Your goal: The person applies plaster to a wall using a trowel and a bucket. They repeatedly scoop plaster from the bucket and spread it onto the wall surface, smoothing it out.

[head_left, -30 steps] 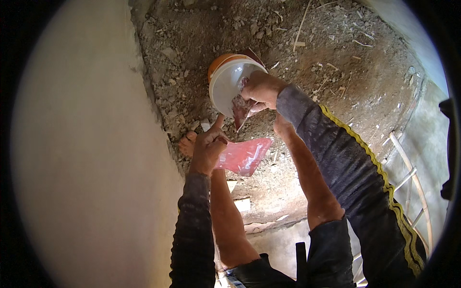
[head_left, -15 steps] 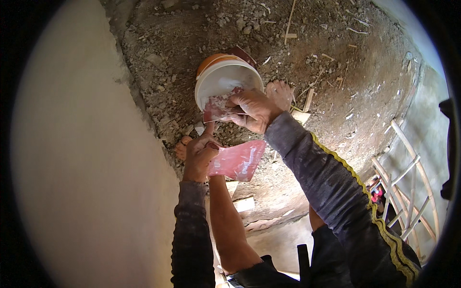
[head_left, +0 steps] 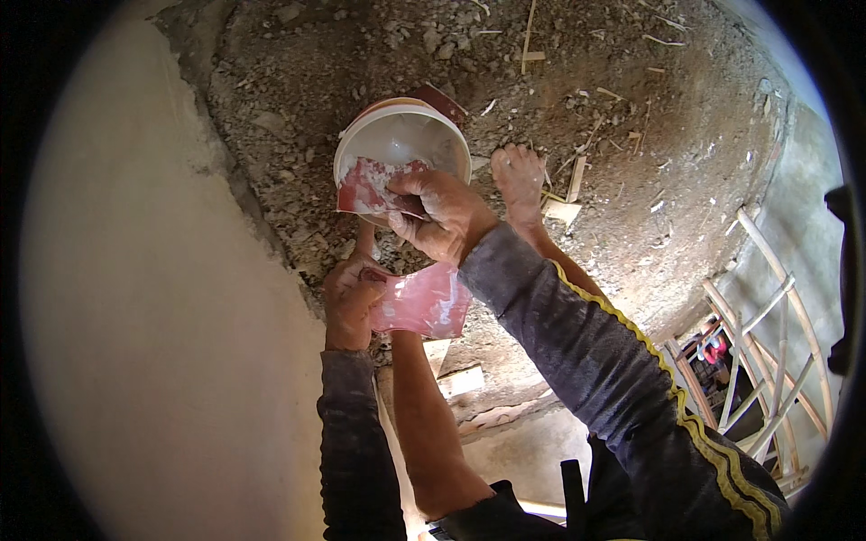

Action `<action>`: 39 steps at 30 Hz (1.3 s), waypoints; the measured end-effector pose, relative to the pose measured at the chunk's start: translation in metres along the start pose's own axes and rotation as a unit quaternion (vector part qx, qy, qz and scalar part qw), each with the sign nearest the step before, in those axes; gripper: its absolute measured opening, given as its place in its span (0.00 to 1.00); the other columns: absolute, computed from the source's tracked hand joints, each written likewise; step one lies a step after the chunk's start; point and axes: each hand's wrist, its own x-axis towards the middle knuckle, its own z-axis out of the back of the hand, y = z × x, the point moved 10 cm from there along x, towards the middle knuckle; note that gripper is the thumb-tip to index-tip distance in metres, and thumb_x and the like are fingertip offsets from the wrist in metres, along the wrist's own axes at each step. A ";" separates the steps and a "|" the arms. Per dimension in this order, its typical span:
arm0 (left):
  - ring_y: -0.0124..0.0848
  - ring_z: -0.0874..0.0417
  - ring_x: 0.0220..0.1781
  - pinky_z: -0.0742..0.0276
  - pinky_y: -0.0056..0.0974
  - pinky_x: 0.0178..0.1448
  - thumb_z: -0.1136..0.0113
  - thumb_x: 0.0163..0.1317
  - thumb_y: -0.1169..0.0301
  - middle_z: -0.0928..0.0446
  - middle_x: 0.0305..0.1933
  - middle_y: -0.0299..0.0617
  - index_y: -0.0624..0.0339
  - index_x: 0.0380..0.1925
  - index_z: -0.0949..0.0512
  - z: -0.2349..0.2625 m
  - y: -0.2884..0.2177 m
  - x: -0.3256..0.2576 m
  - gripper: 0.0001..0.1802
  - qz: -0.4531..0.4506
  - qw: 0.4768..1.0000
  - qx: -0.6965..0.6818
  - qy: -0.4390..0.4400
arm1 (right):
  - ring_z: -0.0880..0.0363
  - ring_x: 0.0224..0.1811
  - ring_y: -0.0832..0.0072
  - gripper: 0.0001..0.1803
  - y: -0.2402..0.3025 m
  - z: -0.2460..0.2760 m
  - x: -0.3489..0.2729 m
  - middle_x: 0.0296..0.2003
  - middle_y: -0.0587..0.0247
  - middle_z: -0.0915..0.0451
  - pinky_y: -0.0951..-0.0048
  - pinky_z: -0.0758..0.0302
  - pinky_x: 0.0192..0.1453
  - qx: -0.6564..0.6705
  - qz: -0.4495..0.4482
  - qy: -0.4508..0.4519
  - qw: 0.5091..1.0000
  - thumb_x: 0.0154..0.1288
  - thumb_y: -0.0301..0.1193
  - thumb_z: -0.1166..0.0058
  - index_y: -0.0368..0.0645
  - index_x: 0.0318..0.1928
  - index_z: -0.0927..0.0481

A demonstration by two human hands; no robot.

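We have the right hand (head_left: 446, 212) pinching 1 paste-smeared sheet (head_left: 361, 187) at the bucket's near rim, the left hand (head_left: 354, 298) gripping 1 streaked red sheet (head_left: 420, 303) by its edge, nearer the body. Work looks midway, we judge: paste on both sheets, more apparently left in the bucket (head_left: 363, 144), on littered ground (head_left: 622, 225).

My right sleeve (head_left: 577, 347) is long, dark and creased, greyed with dust toward the cuff, and wavy yellow trim (head_left: 666, 374) runs along its length, doubling into two lines higher up. My left sleeve (head_left: 358, 442) is equally dark, ridged with small folds down one side. Black legwear (head_left: 469, 516) leaves my shin (head_left: 426, 415) and foot (head_left: 520, 185) bare.
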 end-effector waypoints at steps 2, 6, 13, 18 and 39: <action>0.18 0.32 0.31 0.36 0.27 0.37 0.44 0.51 0.73 0.26 0.30 0.30 0.66 0.30 0.22 0.003 -0.005 0.001 0.08 0.000 1.000 -0.016 0.000 | 0.19 0.43 0.72 0.09 0.000 -0.004 -0.001 0.43 0.61 0.21 0.72 0.16 0.43 -0.001 -0.003 0.011 1.000 0.69 0.22 0.41 0.40 0.47 0.24; 0.18 0.31 0.33 0.33 0.27 0.39 0.43 0.54 0.73 0.27 0.32 0.29 0.67 0.37 0.20 0.012 -0.015 0.003 0.12 -0.008 0.998 0.060 0.004 | 0.19 0.49 0.69 0.08 0.007 0.006 -0.016 0.48 0.60 0.20 0.62 0.17 0.54 -0.045 0.013 0.013 0.999 0.71 0.25 0.42 0.41 0.49 0.21; 0.21 0.25 0.35 0.29 0.29 0.40 0.40 0.58 0.70 0.23 0.34 0.34 0.66 0.41 0.20 0.008 -0.033 -0.064 0.13 -0.032 0.999 0.025 -0.030 | 0.18 0.53 0.64 0.14 0.067 -0.032 -0.133 0.51 0.59 0.18 0.64 0.21 0.61 -0.275 0.264 0.151 0.912 0.71 0.20 0.46 0.38 0.56 0.21; 0.35 0.18 0.47 0.24 0.39 0.56 0.43 0.60 0.70 0.19 0.44 0.44 0.66 0.42 0.22 -0.015 -0.068 -0.156 0.12 0.011 0.980 -0.183 -0.078 | 0.13 0.47 0.71 0.22 0.094 -0.099 -0.273 0.44 0.63 0.15 0.63 0.15 0.53 -0.025 0.225 0.263 0.938 0.65 0.17 0.38 0.43 0.58 0.26; 0.48 0.18 0.56 0.17 0.61 0.58 0.35 0.61 0.71 0.21 0.55 0.51 0.61 0.57 0.29 -0.083 -0.250 -0.384 0.24 -0.082 0.966 -0.241 0.039 | 0.19 0.53 0.67 0.23 0.206 -0.217 -0.591 0.53 0.54 0.19 0.68 0.23 0.58 0.009 0.781 0.014 0.624 0.69 0.23 0.46 0.34 0.64 0.25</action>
